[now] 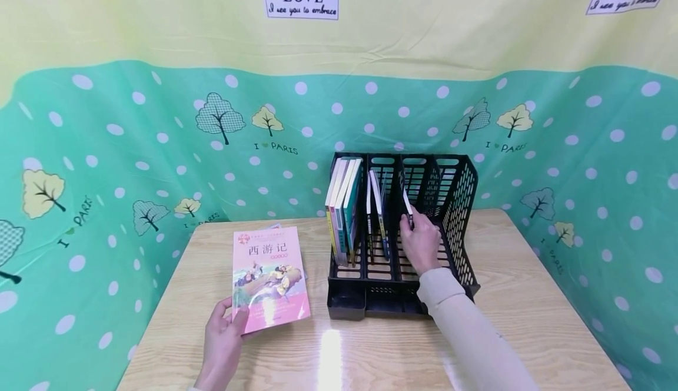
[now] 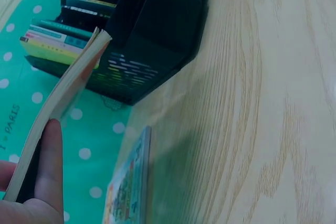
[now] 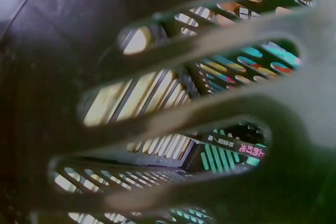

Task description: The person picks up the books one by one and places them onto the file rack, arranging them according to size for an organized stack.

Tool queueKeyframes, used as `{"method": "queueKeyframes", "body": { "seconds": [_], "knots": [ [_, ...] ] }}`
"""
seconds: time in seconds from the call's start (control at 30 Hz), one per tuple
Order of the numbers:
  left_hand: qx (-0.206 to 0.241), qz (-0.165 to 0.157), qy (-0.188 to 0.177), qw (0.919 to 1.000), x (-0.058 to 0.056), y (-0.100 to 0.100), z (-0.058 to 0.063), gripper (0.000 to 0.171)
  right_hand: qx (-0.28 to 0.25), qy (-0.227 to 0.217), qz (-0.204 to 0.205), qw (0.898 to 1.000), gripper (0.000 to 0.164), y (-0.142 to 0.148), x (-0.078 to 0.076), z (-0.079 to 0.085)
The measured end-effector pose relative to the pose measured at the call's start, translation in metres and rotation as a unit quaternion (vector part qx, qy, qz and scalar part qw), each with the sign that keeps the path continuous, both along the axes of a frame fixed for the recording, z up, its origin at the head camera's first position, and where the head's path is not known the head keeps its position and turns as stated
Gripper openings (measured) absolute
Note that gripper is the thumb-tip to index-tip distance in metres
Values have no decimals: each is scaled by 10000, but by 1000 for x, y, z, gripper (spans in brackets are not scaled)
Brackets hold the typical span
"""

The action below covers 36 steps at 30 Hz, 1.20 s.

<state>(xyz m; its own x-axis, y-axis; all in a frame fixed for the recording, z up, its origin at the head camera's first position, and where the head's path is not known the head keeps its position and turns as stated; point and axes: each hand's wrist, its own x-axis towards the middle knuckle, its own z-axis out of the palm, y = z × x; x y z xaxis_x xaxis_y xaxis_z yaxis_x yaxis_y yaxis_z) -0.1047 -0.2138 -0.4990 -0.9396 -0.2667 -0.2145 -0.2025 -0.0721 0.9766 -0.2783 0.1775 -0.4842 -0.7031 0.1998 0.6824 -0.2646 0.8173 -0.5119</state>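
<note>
My left hand (image 1: 225,335) holds a pink book (image 1: 270,308) by its lower left corner, thumb on the illustrated cover, above the table. In the left wrist view the book (image 2: 50,103) shows edge-on between thumb and fingers. With my right hand (image 1: 422,241) I pinch a thin book (image 1: 406,201) standing in the third compartment of a black file rack (image 1: 346,301). The right wrist view looks through the rack's slotted divider (image 3: 173,114); a dark spine (image 3: 233,145) with pink lettering shows beyond it. My right fingertips are partly hidden in the head view.
Several upright books (image 1: 341,202) fill the rack's leftmost compartment. Thinner books (image 1: 376,196) stand in the second. Another book (image 2: 131,182) lies on the wooden table (image 1: 286,361), mostly covered by the pink one in the head view. A patterned curtain (image 1: 296,108) encloses the table's back and sides.
</note>
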Motion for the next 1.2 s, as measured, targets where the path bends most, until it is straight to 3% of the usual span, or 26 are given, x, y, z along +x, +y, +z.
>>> {"method": "queueKeyframes", "body": {
  "seconds": [0.23,0.37,0.7,0.9,1.03,1.2],
  "knots": [
    [-281,-29,41,9996,5,-1,6,35,-59,-568,-52,9984,35,-2,6,4],
    [-222,32,152,9996,7,1,10,32,-168,-849,-52,9962,43,-1,11,7],
    [-97,-17,242,9997,9,9,19,32,-544,-958,241,9936,56,-2,31,15],
    [372,-96,869,9955,11,12,23,31,-645,-706,661,9932,56,-8,48,27],
    [746,-356,1472,9856,12,19,27,27,-480,-366,1069,9924,53,-15,64,35],
    [929,-696,1878,9753,12,29,32,23,-533,-113,1615,9854,51,-25,85,43]
  ]
}}
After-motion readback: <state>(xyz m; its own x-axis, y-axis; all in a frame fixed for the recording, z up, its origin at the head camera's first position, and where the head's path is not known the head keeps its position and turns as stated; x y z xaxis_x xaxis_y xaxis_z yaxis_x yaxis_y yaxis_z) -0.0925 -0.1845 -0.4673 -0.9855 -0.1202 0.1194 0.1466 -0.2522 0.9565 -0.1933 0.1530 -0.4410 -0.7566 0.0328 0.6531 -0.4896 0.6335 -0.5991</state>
